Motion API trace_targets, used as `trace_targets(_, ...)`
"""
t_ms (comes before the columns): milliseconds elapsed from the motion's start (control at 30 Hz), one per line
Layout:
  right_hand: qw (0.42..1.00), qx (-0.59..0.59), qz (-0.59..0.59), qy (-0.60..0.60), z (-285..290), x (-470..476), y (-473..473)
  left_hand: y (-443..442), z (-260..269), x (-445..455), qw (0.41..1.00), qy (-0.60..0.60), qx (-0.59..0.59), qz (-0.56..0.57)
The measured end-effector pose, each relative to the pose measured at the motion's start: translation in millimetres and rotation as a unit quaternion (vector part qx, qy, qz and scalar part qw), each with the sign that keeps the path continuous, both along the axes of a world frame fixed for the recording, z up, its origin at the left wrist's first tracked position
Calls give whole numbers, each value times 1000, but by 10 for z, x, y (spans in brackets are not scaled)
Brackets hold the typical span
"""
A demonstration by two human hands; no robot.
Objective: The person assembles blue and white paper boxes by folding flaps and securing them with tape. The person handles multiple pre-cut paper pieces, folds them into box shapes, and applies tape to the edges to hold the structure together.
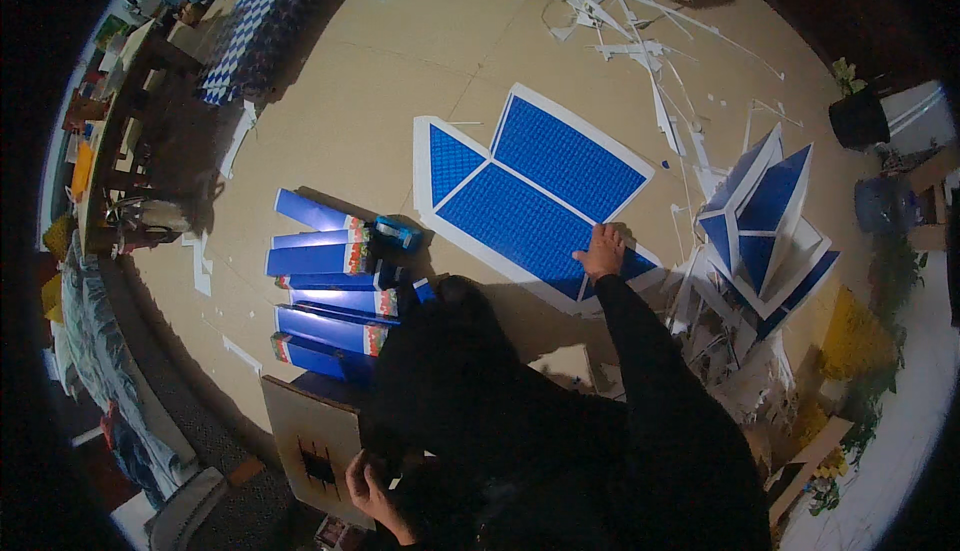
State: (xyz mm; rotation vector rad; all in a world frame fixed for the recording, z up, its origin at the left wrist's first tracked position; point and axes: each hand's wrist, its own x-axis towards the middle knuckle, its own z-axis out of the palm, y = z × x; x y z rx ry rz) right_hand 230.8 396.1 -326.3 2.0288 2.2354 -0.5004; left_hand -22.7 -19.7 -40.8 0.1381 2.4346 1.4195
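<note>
My right hand (604, 252) presses palm-down, fingers spread, on the right-hand corner of a flat blue-and-white panelled sheet (529, 209). This sheet lies on the floor and has blue textured panels, white borders and a triangular flap at each end. Low in the view, my left hand (373, 492) is raised with bent fingers beside a light board (311, 442) that has a dark square in it. Whether that hand holds anything cannot be made out. Glossy blue cardboard pieces (322, 260) with a printed edge lie in a row to the left, near a small blue object (397, 234).
Folded blue-and-white card shapes (757, 228) stand at the right, beside a heap of white paper offcuts (724, 303). More strips (637, 44) litter the floor (360, 93) farther back. A potted plant (859, 115) is at right; a low table (124, 100) is at left.
</note>
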Motion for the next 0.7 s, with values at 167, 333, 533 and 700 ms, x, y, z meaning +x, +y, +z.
trace_targets(167,990,36,135,12,142,-286,-356,173,109,80,1000,-3,-6,0)
trace_targets(333,972,66,219,-47,-179,-587,-800,225,202,165,1000,-3,-9,-10)
trace_targets(533,972,42,214,-92,-231,-798,-809,142,150,118,1000,-10,7,-1)
trace_targets(700,967,-78,222,-93,56,-884,-735,228,203,211,999,26,-32,-21)
